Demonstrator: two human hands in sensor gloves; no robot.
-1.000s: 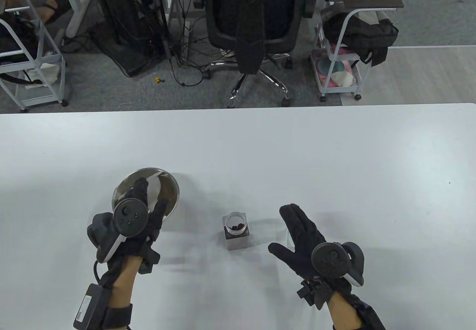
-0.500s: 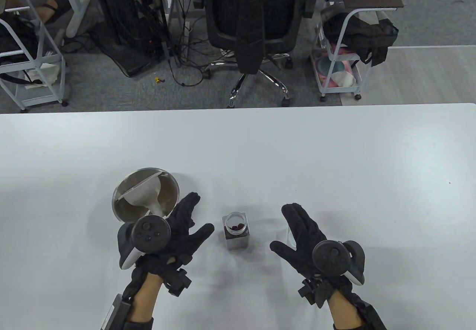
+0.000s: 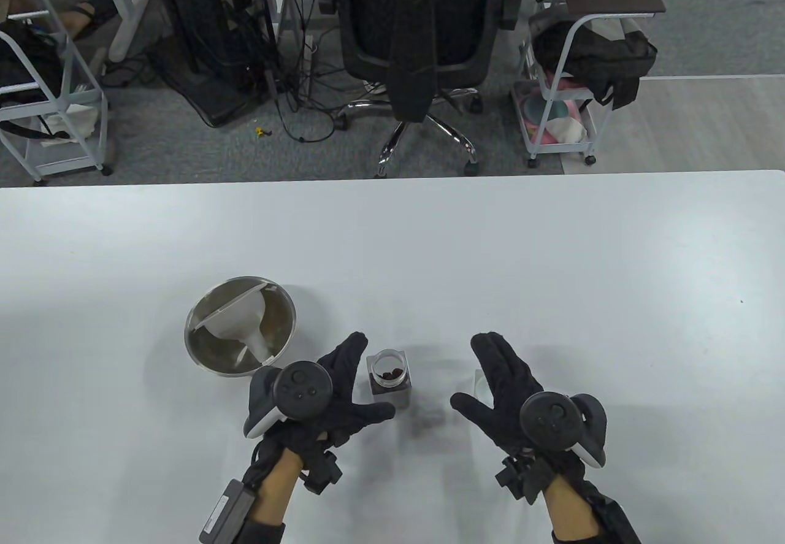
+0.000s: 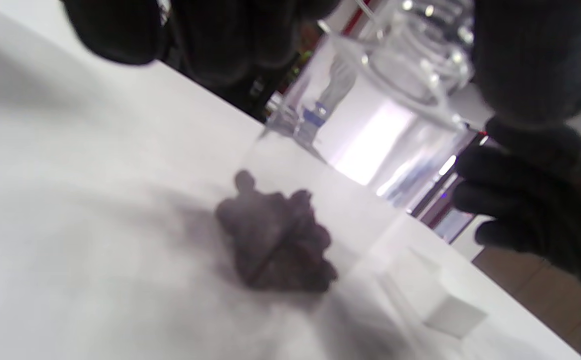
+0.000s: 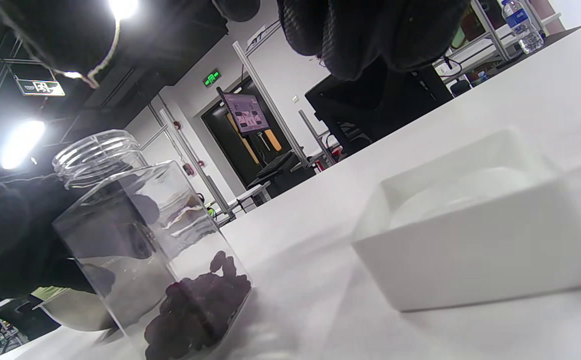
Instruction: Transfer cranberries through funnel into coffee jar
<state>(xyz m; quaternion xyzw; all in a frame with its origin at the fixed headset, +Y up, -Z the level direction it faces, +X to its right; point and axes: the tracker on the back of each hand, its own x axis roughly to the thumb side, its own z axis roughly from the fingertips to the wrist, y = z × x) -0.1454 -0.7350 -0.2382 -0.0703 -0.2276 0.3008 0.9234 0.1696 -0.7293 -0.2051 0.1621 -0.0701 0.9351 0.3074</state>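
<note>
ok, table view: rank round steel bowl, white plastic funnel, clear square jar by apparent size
1. Round steel bowl, largest.
2. White plastic funnel, lying inside the bowl.
3. Clear square jar, smallest, partly hidden by the left hand.

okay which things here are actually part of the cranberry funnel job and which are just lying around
Job:
- clear square plastic jar
- dark dried cranberries in its bottom
- white plastic funnel lying in the round steel bowl
- left hand, right hand, both holding nothing

Lying about:
- white square lid on the white table
- black office chair
- white carts
</note>
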